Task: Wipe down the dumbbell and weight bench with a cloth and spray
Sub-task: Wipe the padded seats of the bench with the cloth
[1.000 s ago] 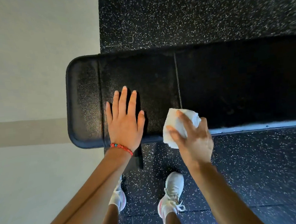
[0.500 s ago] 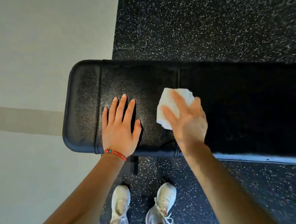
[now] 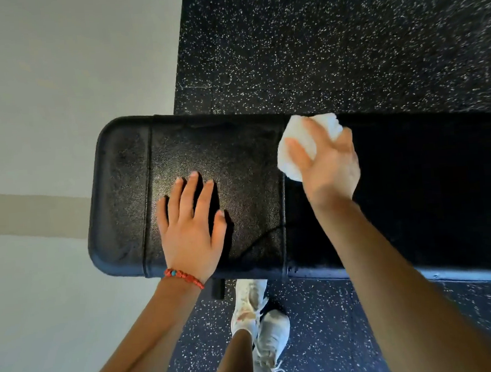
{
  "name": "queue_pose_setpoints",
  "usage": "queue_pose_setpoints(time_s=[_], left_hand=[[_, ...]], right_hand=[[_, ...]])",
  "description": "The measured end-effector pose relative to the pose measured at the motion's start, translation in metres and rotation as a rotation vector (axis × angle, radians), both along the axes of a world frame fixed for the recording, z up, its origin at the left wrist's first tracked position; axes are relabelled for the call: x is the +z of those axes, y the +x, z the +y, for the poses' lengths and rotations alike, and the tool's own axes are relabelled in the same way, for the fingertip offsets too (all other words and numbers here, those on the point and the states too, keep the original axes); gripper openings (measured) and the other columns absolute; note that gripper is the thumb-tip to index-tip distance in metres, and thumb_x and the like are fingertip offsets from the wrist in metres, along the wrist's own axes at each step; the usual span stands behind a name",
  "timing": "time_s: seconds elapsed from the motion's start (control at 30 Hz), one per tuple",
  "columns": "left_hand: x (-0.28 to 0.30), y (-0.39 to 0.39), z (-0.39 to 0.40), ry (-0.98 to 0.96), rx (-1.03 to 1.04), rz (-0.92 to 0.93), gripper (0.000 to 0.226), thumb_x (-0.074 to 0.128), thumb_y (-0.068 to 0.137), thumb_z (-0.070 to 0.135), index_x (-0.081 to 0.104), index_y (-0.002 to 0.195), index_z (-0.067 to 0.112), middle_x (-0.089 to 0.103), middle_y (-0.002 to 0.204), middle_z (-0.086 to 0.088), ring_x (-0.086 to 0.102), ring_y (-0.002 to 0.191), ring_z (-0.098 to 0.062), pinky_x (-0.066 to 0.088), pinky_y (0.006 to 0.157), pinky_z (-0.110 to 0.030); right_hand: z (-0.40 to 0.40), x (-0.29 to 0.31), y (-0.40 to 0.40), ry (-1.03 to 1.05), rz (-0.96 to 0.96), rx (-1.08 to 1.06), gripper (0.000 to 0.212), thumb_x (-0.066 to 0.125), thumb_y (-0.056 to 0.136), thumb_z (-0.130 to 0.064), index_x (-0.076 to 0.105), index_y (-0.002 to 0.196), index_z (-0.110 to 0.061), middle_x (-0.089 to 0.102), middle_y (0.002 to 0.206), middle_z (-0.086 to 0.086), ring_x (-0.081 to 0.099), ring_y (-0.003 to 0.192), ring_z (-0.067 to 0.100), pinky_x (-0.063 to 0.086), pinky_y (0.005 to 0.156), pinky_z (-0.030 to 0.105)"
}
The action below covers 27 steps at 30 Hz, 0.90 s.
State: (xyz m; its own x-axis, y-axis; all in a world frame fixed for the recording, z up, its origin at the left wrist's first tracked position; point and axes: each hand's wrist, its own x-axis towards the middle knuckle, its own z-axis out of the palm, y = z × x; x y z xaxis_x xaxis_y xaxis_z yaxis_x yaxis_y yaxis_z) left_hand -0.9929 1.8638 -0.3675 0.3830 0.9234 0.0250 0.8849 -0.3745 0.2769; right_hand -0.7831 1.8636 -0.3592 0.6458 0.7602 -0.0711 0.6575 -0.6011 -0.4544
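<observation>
A black padded weight bench runs across the view from left to right. My left hand lies flat on its pad near the left end, fingers spread, a red bracelet at the wrist. My right hand presses a crumpled white cloth onto the pad by the bench's far edge, close to the seam between the two pad sections. No dumbbell or spray bottle is in view.
Black speckled rubber flooring surrounds the bench. A pale wall with a beige stripe stands at the left end. My white shoes stand on the floor just under the bench's near edge.
My right hand has slid the cloth from the bench's near edge across the pad to its far edge. The left hand has stayed flat on the pad.
</observation>
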Motion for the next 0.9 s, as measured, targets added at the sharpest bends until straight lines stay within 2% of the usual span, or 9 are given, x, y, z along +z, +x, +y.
queue_pose_setpoints(time_s=[0.1,0.23,0.33,0.43,0.57,0.63,0.7,0.8,0.9], left_hand=[[0.010,0.022,0.006,-0.025,-0.057,-0.034,0.048,0.034,0.090,0.032,0.052,0.130,0.014,0.044,0.142,-0.011,0.033,0.134,-0.032,0.018,0.110,-0.049],[0.010,0.051,0.010,-0.116,-0.139,0.010,0.051,0.032,0.089,0.033,0.048,0.134,0.014,0.038,0.146,-0.010,0.029,0.136,-0.032,0.016,0.111,-0.049],[0.001,0.055,0.007,-0.123,-0.180,0.104,0.054,0.030,0.089,0.034,0.041,0.138,0.014,0.033,0.148,-0.011,0.026,0.138,-0.032,0.010,0.111,-0.050],[-0.004,0.053,0.005,-0.098,-0.192,0.149,0.054,0.031,0.090,0.035,0.039,0.139,0.014,0.034,0.149,-0.011,0.027,0.137,-0.032,0.011,0.111,-0.051],[-0.005,0.055,0.006,-0.099,-0.186,0.154,0.053,0.032,0.090,0.034,0.040,0.138,0.015,0.036,0.147,-0.011,0.029,0.136,-0.033,0.014,0.110,-0.052],[-0.003,0.057,0.006,-0.091,-0.176,0.134,0.053,0.032,0.089,0.033,0.042,0.137,0.014,0.038,0.146,-0.012,0.030,0.136,-0.034,0.015,0.109,-0.053],[-0.002,0.060,0.003,-0.090,-0.142,0.101,0.053,0.033,0.089,0.033,0.043,0.136,0.014,0.038,0.146,-0.012,0.029,0.136,-0.034,0.015,0.110,-0.053],[0.000,0.067,-0.003,-0.082,-0.105,0.053,0.051,0.034,0.089,0.033,0.043,0.136,0.015,0.038,0.146,-0.011,0.027,0.136,-0.032,0.015,0.110,-0.052],[-0.001,0.077,-0.012,-0.091,-0.131,0.036,0.050,0.033,0.090,0.033,0.045,0.135,0.014,0.038,0.146,-0.010,0.028,0.137,-0.031,0.014,0.110,-0.052]], right_hand=[[-0.017,0.001,-0.007,-0.016,0.015,-0.011,0.048,0.054,0.086,-0.048,0.050,0.129,-0.027,0.048,0.112,0.021,0.053,0.093,0.037,0.045,0.078,0.041],[-0.071,0.010,-0.031,-0.028,-0.011,0.017,0.048,0.051,0.082,-0.052,0.063,0.114,-0.019,0.053,0.088,0.024,0.057,0.065,0.038,0.051,0.058,0.041],[-0.079,0.011,-0.030,-0.029,-0.036,0.062,0.042,0.068,0.075,-0.045,0.067,0.106,-0.016,0.053,0.077,0.023,0.055,0.056,0.035,0.053,0.050,0.041],[-0.050,0.009,-0.018,-0.006,-0.090,0.079,0.042,0.075,0.072,-0.038,0.068,0.105,-0.014,0.055,0.079,0.025,0.057,0.060,0.038,0.052,0.054,0.042],[0.000,0.003,-0.002,-0.060,-0.034,0.050,0.045,0.057,0.085,-0.046,0.055,0.124,-0.024,0.050,0.102,0.021,0.053,0.087,0.036,0.044,0.078,0.041],[0.006,0.002,0.005,-0.062,-0.022,0.066,0.048,0.054,0.087,-0.048,0.051,0.128,-0.025,0.049,0.108,0.020,0.051,0.093,0.036,0.041,0.084,0.041],[0.000,0.004,0.008,-0.035,-0.041,0.130,0.048,0.056,0.086,-0.046,0.053,0.127,-0.022,0.051,0.103,0.022,0.052,0.090,0.038,0.042,0.082,0.043],[-0.011,0.005,0.024,0.023,-0.112,0.176,0.045,0.060,0.084,-0.043,0.059,0.120,-0.017,0.053,0.094,0.025,0.055,0.079,0.039,0.046,0.071,0.044],[-0.028,-0.001,0.071,-0.179,-0.149,-0.010,0.057,0.047,0.086,-0.057,0.047,0.131,-0.022,0.047,0.115,0.024,0.052,0.092,0.038,0.042,0.073,0.040]])
